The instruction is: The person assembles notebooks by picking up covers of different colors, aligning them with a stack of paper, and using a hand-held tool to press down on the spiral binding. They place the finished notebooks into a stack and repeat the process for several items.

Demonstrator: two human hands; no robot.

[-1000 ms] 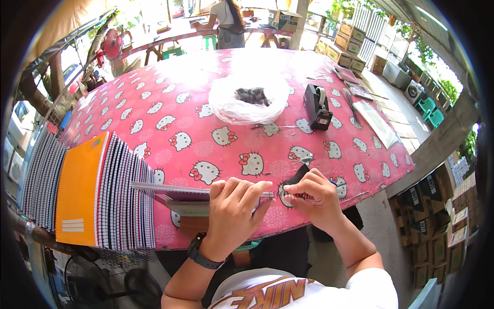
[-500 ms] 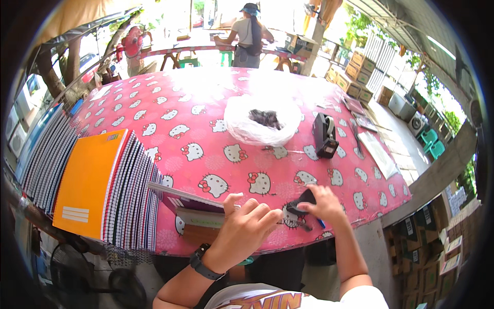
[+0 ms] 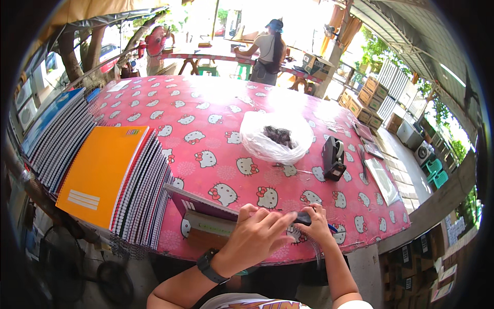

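- Left hand (image 3: 260, 234): thumb and fingers held apart, half curled; whether the purple notebook is touched by it cannot be told.
- Right hand (image 3: 319, 226): clamped on a black object (image 3: 302, 218), at 2 o'clock from the left hand; exact kind cannot be made out.
- Purple notebook (image 3: 206, 207): stood on edge, at 10 o'clock from the left hand, one end partly hidden by the fingers.
- Brown block (image 3: 203, 238): placed just beside the notebook, at 9 o'clock from the left hand.
- Orange-topped notebook stack (image 3: 103, 172): set farther out at 10 o'clock; a blue-topped stack (image 3: 54, 121) is placed next to it, at its 10 o'clock.
- White plastic bag (image 3: 252, 139): dark tangled heap (image 3: 278, 135) held inside, at 11 o'clock from the right hand.
- Black tape dispenser (image 3: 334, 159): stood near 12 o'clock from the right hand.
- Bag and dispenser are carried by the pink patterned surface (image 3: 226, 172).
- Co-worker (image 3: 266, 47): seen at far 12 o'clock.
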